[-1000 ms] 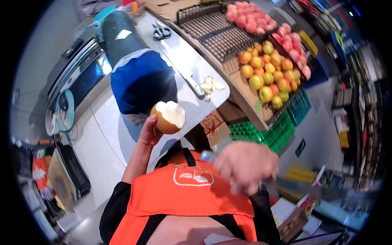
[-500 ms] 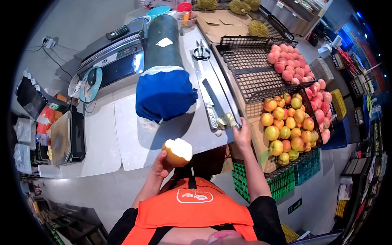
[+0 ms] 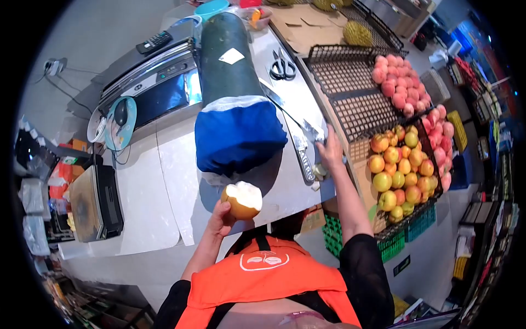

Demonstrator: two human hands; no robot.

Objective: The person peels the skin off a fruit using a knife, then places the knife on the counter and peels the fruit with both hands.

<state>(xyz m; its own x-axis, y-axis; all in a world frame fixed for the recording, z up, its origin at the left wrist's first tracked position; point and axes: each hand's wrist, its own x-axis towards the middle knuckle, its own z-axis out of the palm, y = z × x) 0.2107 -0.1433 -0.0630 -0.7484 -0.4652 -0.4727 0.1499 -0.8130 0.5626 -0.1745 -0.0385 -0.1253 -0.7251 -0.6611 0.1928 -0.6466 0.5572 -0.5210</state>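
A brown-skinned fruit (image 3: 244,201) with white bitten or cut flesh on top is held in my left hand (image 3: 220,219), over the counter's front edge. My right hand (image 3: 331,149), fingers apart, is at the counter's right edge beside the silvery end of a long blade (image 3: 285,107). Whether it touches the blade is unclear. Just left of that hand lies a knife with a patterned handle (image 3: 305,166). Pale cut pieces (image 3: 320,171) sit near this handle, partly hidden by my right wrist. Black scissors (image 3: 282,68) rest farther back.
A large dark green melon (image 3: 227,68), its near end wrapped in blue cloth (image 3: 238,134), lies on the counter (image 3: 142,203). A scale-like machine (image 3: 159,82) stands left. Crates right hold yellow-red fruit (image 3: 402,170) and pink peaches (image 3: 400,82). A remote (image 3: 154,42) is behind.
My right hand came from the blurred spot by the apron to the counter's right side, then moved slightly farther back and its fingers opened. The long blade now lies differently. My left hand keeps the fruit.
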